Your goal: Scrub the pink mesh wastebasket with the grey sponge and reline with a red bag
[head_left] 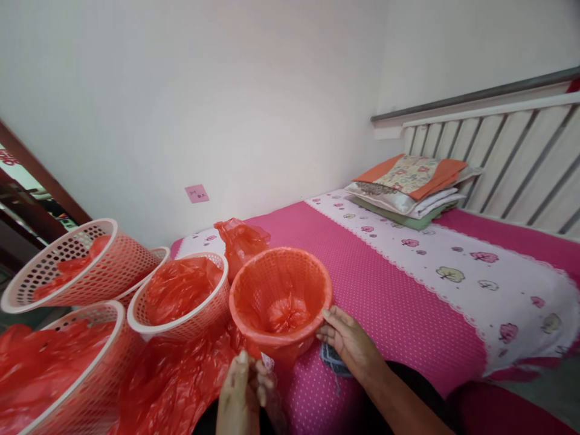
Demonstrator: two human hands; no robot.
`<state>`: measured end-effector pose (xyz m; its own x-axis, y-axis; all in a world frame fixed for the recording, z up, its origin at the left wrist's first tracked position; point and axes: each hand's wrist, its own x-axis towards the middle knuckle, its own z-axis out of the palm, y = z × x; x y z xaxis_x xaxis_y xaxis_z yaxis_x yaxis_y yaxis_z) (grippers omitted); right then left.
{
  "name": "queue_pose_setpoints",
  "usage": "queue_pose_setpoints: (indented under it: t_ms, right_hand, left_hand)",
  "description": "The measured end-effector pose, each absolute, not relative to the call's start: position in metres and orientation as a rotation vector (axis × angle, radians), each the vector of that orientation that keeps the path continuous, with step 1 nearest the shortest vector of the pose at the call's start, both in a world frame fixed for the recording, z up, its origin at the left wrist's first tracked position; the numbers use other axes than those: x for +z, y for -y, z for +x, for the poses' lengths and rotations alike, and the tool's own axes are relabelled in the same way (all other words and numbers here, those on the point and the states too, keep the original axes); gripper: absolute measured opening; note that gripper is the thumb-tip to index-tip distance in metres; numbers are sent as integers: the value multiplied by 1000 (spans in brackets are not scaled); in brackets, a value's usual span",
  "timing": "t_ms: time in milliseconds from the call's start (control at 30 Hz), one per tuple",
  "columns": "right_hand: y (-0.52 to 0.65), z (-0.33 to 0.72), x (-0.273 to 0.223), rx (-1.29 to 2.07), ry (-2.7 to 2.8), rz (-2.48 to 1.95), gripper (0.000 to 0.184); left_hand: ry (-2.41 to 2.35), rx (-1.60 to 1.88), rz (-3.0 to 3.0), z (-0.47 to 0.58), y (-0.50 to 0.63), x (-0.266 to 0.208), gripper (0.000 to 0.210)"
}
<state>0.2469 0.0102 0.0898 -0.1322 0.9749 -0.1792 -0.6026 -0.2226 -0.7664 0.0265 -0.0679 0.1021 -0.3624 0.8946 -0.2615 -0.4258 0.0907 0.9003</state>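
Note:
In front of me a round plastic basket (281, 290) stands on the bed, tilted toward me. A thin red plastic bag (287, 311) lines it, folds over its rim and gathers in the bottom. My right hand (347, 338) grips the basket's near right rim, thumb on top and fingers against the outer side. Just below the near rim, my left hand (242, 383) is closed with bent fingers at the bag's overhanging edge. A small white tag (267, 361) shows beside its fingertips. Part of the bag's edge is hidden behind the left fingers.
To the left, several pink-white baskets (181, 293) hold red bags, some stacked. Loose red plastic (176, 383) spreads below them. Another crumpled bag (244, 238) lies behind. Folded bedding (408, 184) sits by a white radiator (493, 160). A dark cloth (334, 360) lies under my right hand.

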Motion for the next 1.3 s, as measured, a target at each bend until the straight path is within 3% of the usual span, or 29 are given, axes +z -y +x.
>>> queue_pose_setpoints:
  t_ms: [167, 433, 767, 933, 1300]
  right_hand:
    - [-7, 247, 93, 1646, 666, -820, 43]
    - [-7, 250, 91, 1651, 688, -822, 41]
    - [-1, 248, 92, 1699, 580, -812, 49]
    - [19, 231, 94, 1780, 562, -864, 61]
    - [16, 231, 96, 1690, 334, -759, 49]
  left_hand:
    - [-1043, 1453, 412, 46, 69, 115, 56]
    - [-1086, 1593, 255, 53, 46, 119, 14]
    - [-1140, 1605, 346, 49, 33, 117, 41]
    - [-1189, 1590, 394, 54, 35, 121, 42]
    - [-1143, 1580, 488, 56, 39, 122, 56]
